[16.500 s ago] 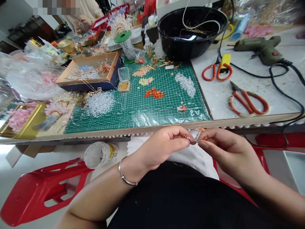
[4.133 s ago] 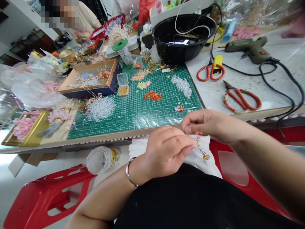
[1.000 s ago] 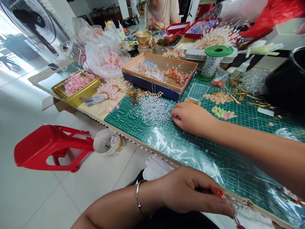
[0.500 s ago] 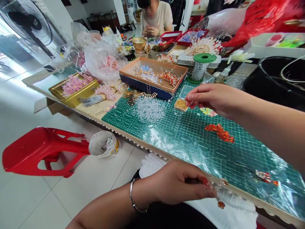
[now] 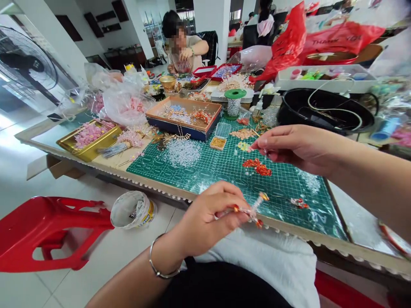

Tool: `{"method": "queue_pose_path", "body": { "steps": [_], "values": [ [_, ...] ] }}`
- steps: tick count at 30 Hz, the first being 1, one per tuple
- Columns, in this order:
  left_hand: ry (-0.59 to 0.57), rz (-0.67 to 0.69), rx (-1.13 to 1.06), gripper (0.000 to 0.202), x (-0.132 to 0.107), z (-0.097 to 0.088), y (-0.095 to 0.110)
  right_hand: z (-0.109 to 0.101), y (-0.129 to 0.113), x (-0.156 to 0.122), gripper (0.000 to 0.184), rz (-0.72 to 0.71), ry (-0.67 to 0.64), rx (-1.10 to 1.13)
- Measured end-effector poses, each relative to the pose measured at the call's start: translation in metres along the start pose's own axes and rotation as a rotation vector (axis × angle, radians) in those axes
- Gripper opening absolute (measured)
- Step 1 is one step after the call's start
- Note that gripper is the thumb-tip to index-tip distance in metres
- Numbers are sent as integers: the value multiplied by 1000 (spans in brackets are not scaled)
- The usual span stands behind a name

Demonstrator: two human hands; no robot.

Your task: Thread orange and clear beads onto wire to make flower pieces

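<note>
short wire strand of clear and orange beads [image 5: 255,208] pinched in closed left hand [image 5: 208,222] at table edge, long axis angled up-right toward right hand [image 5: 298,147]. That hand hovers above green gridded cutting mat [image 5: 205,167], fingertips pinched together; contents too small to tell.

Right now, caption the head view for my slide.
Left hand pinches a beaded sprig at the table edge; right hand, fingers pinched, hovers near orange beads on the green cutting mat.
</note>
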State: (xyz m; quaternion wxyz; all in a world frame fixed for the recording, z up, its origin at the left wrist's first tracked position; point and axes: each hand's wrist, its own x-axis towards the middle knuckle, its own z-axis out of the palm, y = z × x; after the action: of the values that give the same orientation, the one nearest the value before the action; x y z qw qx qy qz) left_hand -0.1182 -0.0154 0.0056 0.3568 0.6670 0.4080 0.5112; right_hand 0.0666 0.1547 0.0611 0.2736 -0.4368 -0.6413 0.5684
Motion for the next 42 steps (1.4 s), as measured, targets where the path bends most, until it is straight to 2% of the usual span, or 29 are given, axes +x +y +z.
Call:
{"method": "queue_pose_path", "body": {
  "steps": [2, 4, 5, 7, 9, 11, 13, 16, 20, 25, 31, 34, 37, 39, 42],
  "values": [
    [197, 21, -168, 6, 4, 4, 2, -8, 10, -27, 21, 72, -86, 33],
    [355, -75, -407, 5, 10, 12, -1, -15, 23, -55, 26, 125, -130, 71],
    [381, -164, -506, 6, 13, 18, -2, -17, 30, -68, 28, 146, -143, 97],
    [322, -356, -633, 11, 18, 34, -5, -19, 42, -92, 29, 188, -157, 162],
    [194, -503, -705, 20, 20, 53, -7, -19, 52, -110, 30, 232, -135, 222],
    [76, -614, -739, 25, 20, 71, -5, -20, 60, -122, 33, 228, -44, 230],
    [10, -676, -729, 28, 18, 87, -1, -21, 68, -129, 35, 171, 80, 203],
    [-23, -698, -684, 32, 17, 103, 4, -26, 81, -133, 33, 80, 232, 165],
    [-60, -708, -643, 30, 17, 112, 6, -30, 101, -138, 35, 17, 371, 138],
    [-94, -699, -509, 27, 15, 116, 4, -32, 116, -141, 33, -47, 450, 97],
    [-133, -734, -422, 26, 19, 114, 1, -39, 115, -146, 24, -95, 516, -15],
    [-42, -741, -345, 25, 28, 107, -1, -39, 110, -150, 21, -86, 499, -91],
    [64, -675, -277, 29, 38, 101, -3, -34, 103, -154, 17, -58, 388, -240],
    [35, -634, -284, 28, 42, 101, -3, -29, 100, -154, 16, -63, 317, -308],
    [-115, -646, -348, 29, 42, 110, -3, -23, 100, -152, 16, -44, 311, -222]
  ]
}}
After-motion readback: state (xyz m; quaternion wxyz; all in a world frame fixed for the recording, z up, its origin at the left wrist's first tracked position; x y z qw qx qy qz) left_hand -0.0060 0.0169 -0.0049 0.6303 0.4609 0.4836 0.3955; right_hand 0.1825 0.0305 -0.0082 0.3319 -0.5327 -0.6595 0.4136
